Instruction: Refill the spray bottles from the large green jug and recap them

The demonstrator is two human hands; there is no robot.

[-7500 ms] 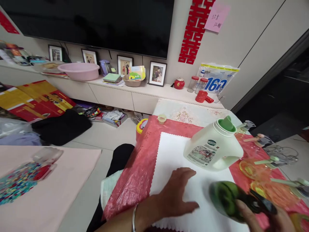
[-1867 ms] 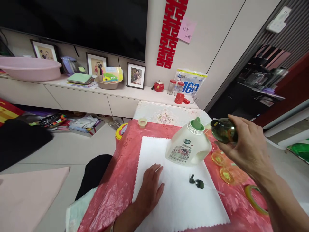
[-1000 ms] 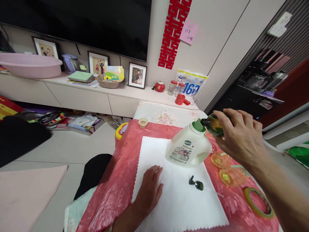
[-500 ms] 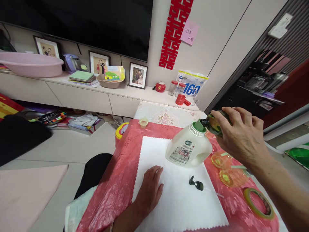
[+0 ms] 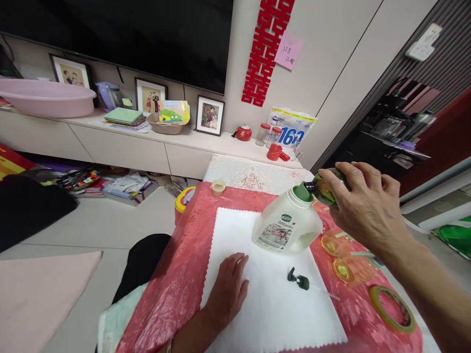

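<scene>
My right hand [image 5: 368, 206] grips a small dark green bottle [image 5: 323, 190], tipped on its side with its black neck touching the green spout of a large white detergent jug [image 5: 287, 226]. The jug stands upright on a white cloth [image 5: 272, 304] spread over a red table cover [image 5: 176, 289]. My left hand [image 5: 228, 291] lies flat, palm down, on the cloth's left edge and holds nothing. A dark pump cap [image 5: 299, 279] with its thin tube lies on the cloth below the jug.
Two orange translucent dishes [image 5: 344, 255] and a green tape ring [image 5: 392, 308] lie on the table to the right. A small cup [image 5: 218, 186] stands at the far edge. Behind is a low cabinet [image 5: 128, 147] with picture frames and a pink basin [image 5: 44, 97].
My right hand lifted the green bottle from the table, tilted it and brought its neck to the jug's spout; the pump cap now lies on the cloth. In the last second hardly anything moved.
</scene>
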